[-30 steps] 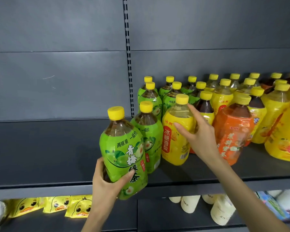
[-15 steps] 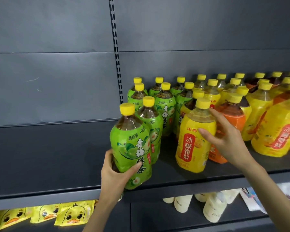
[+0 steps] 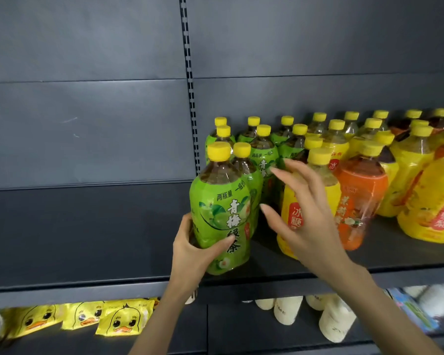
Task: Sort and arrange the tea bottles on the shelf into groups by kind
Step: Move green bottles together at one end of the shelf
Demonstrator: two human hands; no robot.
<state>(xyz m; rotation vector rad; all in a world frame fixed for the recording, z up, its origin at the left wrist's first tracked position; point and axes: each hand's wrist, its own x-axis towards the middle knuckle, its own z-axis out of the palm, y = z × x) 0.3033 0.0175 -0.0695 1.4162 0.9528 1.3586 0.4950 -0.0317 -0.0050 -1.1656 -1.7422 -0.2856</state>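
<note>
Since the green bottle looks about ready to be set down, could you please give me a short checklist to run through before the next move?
1. Left hand grips the green tea bottle low on its body: ok.
2. Bottle upright, yellow cap on: ok.
3. Bottle base fully on the shelf: cannot tell.
4. Right hand empty, fingers spread: ok.
5. Bottle next to the other green bottles: ok.
6. Orange bottle among yellow ones, unsorted: not ok.

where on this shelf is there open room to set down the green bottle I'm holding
The dark shelf board is bare left of the slotted upright, beside the green-labelled bottle in your left hand. Right of it, green, yellow and orange bottles stand packed; only a narrow gap shows behind your open right hand.
</note>
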